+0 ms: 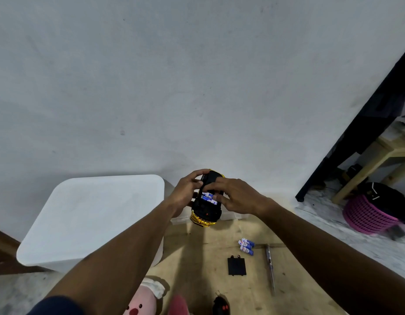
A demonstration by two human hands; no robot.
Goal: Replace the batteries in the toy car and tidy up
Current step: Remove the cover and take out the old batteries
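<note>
Where a pale wooden board [208,253] meets the grey wall [197,87], my left hand [185,194] and right hand [235,197] grip the black and gold toy car [206,212] above it; blue and white batteries [246,246] and a big white tub [94,214] sit near.

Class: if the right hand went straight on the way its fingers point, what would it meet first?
The toy car: the right hand points left across its battery bay, seemingly already touching it. Beyond lies the left hand.

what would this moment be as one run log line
toy car: upside down, held by left hand and right hand | compartment batteries: visible, uncovered | cover: off, on board | loose batteries: beside screwdriver
</note>
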